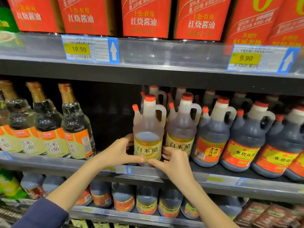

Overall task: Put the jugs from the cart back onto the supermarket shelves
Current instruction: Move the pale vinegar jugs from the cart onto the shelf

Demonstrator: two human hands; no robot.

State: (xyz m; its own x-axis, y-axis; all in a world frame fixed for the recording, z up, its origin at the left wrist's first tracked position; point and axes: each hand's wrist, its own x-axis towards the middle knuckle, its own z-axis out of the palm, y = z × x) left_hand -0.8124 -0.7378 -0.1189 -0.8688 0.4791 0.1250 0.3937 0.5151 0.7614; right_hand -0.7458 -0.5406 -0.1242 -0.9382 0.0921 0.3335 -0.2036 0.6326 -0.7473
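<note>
The person is putting a pale white vinegar jug (148, 129) onto the middle shelf (230, 180). The jug stands upright at the very front edge of the shelf. Its yellow label faces out and its red cap is on top.

Both hands hold the jug low down. The left hand (117, 152) wraps round its left side, with the thumb on the front near the bottom. The right hand (175, 162) wraps round its right side, and its thumb also presses the front. The two thumbs almost meet under the label.

Just beside it on the right stands another pale vinegar jug (181, 129), and they look like they touch. Further right are dark vinegar jugs (212, 137) in a row. To the left the shelf is bare up to the clear glass bottles (77, 129).

This looks like the setting-down step for this one jug. Next, the jug likely needs a small push back so it does not tip off the edge. Then both hands can let go and reach for another jug. The cart is not in view, so how many jugs are left cannot be told.
</note>
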